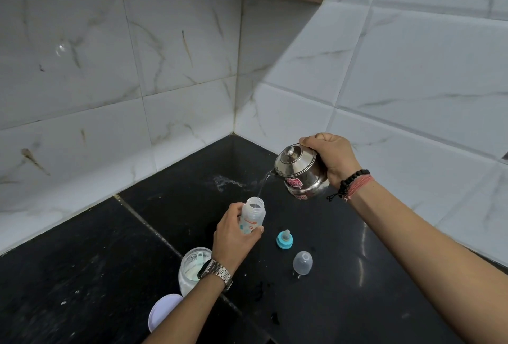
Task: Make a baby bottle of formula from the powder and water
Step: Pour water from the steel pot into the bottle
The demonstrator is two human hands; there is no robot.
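Both forearms reach forward from the lower edge of the view, bare to past the wrists. The left hand [235,236] is raised a little, palm turned inward, fingers curled round and thumb pressed across the front of what it grips; its wrist carries a metal-link watch. The right hand [331,158] is higher and further out, knuckles up, fingers clenched in a fist-like hold, the wrist cocked so the hand tips toward the left one. That wrist wears a dark bead bracelet and pink threads.
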